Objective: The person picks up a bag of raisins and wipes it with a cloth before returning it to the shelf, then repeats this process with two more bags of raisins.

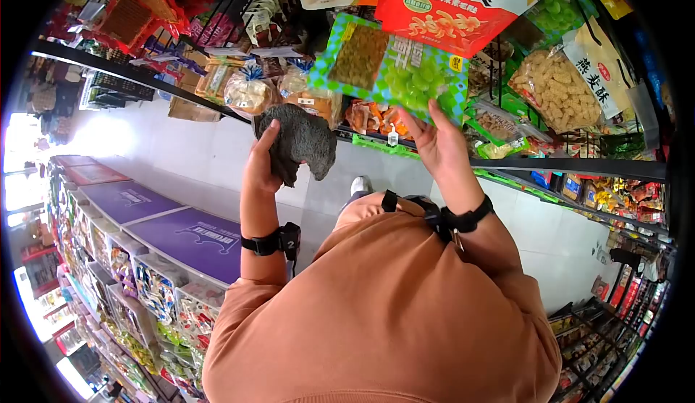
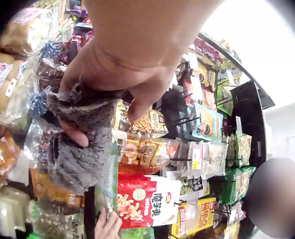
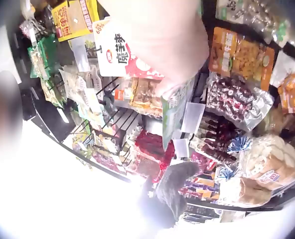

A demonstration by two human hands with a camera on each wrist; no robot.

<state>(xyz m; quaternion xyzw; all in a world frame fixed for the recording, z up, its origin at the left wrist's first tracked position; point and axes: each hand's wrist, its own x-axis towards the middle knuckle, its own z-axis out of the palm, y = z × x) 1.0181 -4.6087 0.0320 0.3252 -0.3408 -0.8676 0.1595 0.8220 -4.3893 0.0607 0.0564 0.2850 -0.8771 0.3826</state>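
1. While the person faces a snack rack (image 1: 572, 165), the left grip (image 1: 260, 158) is clamped on a grey cloth (image 1: 308, 142), its digits curled into the folds.
2. The right grip (image 1: 444, 148) pinches a green checkered packet (image 1: 387, 73) by the lower edge, with 1 digit in front and another passing behind; in the head view the packet leans toward the person.
3. The grey cloth hangs to the left of and below the green checkered packet.
4. A red pouch (image 1: 445, 8) is above the packet and covers part of its top edge.
5. To the left of the packet are 2 bread bags (image 1: 250, 93); to its right is a clear bag of crunchy snacks (image 1: 556, 90).
6. Below the packet, 1 white shoe (image 1: 361, 184) shows on the pale floor (image 1: 398, 171).
7. Glare washes out the lower part of the right wrist view, so the dark grey shape there is probably the cloth.
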